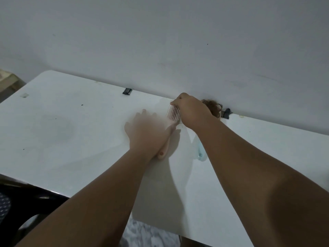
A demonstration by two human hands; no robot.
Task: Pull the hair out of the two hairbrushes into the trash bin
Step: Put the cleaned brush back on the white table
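Pink hairbrush on white table, bristles look bare; right hand fingers curled at bristles, left hand blurred, fingers spread, over handle. Blue hairbrush beside, mostly hidden; brown hair clump behind right hand. Trash bin unseen; judged early.

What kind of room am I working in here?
Probably a plain room at home: a white folding table pushed against a bare white wall, with a dark plastic chair beside it.

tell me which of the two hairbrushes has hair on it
The light blue hairbrush, mostly hidden under the right forearm: brown hair bunches at its far end. The pink hairbrush shows bare bristles.
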